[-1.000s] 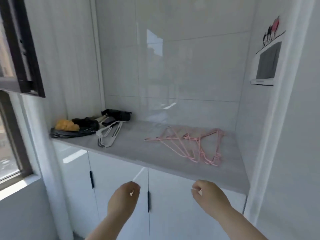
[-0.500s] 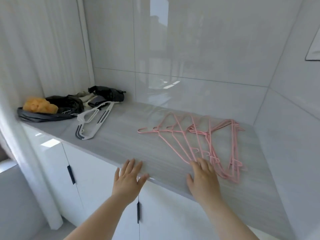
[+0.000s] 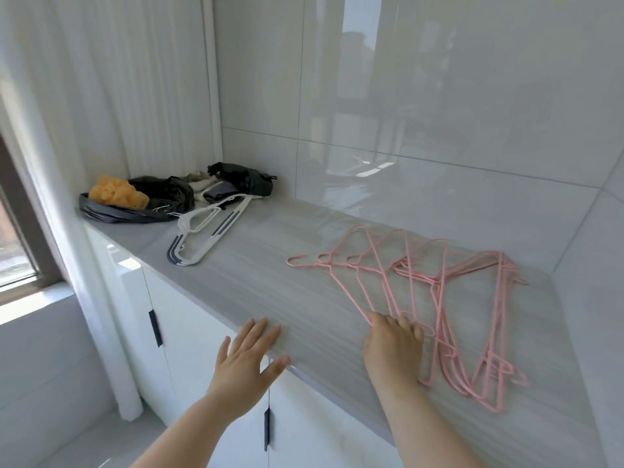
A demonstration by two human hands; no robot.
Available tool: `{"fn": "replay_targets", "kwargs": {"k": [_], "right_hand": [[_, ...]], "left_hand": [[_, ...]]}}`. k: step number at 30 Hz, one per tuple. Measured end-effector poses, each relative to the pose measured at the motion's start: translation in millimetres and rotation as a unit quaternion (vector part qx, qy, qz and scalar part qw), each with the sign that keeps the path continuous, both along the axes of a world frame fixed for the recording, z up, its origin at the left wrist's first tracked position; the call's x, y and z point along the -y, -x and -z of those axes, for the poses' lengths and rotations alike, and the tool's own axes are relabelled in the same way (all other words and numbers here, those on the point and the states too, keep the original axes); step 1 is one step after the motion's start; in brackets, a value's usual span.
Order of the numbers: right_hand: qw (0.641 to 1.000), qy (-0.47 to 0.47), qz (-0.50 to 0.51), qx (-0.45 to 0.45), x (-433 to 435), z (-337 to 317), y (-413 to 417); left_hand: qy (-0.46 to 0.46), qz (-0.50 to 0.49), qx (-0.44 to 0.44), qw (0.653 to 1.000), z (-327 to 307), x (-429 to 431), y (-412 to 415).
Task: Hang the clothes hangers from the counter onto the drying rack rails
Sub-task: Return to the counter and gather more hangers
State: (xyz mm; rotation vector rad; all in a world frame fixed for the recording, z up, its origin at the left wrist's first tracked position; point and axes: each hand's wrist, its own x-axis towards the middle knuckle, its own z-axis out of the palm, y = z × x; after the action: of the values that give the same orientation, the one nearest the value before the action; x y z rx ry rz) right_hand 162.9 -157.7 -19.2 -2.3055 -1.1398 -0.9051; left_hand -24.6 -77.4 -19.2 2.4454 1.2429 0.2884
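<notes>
Several thin pink wire hangers (image 3: 439,298) lie fanned out flat on the right part of the grey counter (image 3: 270,285). My right hand (image 3: 393,342) rests on the near ends of the leftmost pink hangers, fingers curled down onto the wires. My left hand (image 3: 248,358) lies flat at the counter's front edge, fingers spread, holding nothing. A stack of white and grey plastic hangers (image 3: 206,234) lies further left on the counter. No drying rack is in view.
At the counter's far left sit black plastic bags (image 3: 152,197) with an orange sponge-like lump (image 3: 118,194) and some cloths. White cabinet doors with dark handles (image 3: 155,327) stand below. Tiled walls close the back and right; a window is at the left.
The view has moved closer to the counter. Both hands rose from below the counter edge; the left spread flat at the edge, and the right reached onto the pink hangers and curled its fingers.
</notes>
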Motion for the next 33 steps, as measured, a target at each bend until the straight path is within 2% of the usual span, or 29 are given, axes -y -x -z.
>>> {"fn": "replay_targets", "kwargs": {"k": [3,7,12,15,18,22,25,28,33], "right_hand": [[0.998,-0.062,0.001,0.017,1.9,0.0,-2.8],[0.985,-0.169,-0.036,-0.021,5.3,-5.1,-5.3],[0.963,-0.258,-0.057,-0.054,6.0,-15.4,-11.5],[0.944,-0.315,-0.085,-0.055,6.6,-34.3,-11.1],[0.924,-0.344,-0.155,-0.058,5.2,-55.3,2.9],[0.915,-0.326,-0.234,-0.045,-1.3,-62.5,48.5],[0.915,-0.29,-0.28,-0.017,-7.8,-55.6,84.4],[0.904,-0.273,-0.329,-0.011,-11.9,-54.2,113.3],[0.858,-0.194,-0.474,-0.044,-6.1,-61.7,173.7]], "left_hand": [[0.008,-0.003,-0.013,1.0,-2.9,-0.4,-0.8],[0.009,-0.012,-0.017,1.0,-9.5,0.0,-6.3],[-0.015,-0.027,0.101,0.994,-36.1,3.9,-19.1],[0.033,-0.025,0.187,0.981,-60.3,2.8,-25.7],[0.098,-0.022,0.271,0.957,-88.9,2.5,-30.0],[0.215,-0.013,0.4,0.891,-126.7,1.3,-24.2],[0.197,-0.075,0.466,0.859,-143.7,-3.6,-5.1],[0.216,-0.146,0.528,0.808,-150.8,-4.6,26.9],[0.225,-0.199,0.514,0.804,-162.9,6.6,105.9]]}}
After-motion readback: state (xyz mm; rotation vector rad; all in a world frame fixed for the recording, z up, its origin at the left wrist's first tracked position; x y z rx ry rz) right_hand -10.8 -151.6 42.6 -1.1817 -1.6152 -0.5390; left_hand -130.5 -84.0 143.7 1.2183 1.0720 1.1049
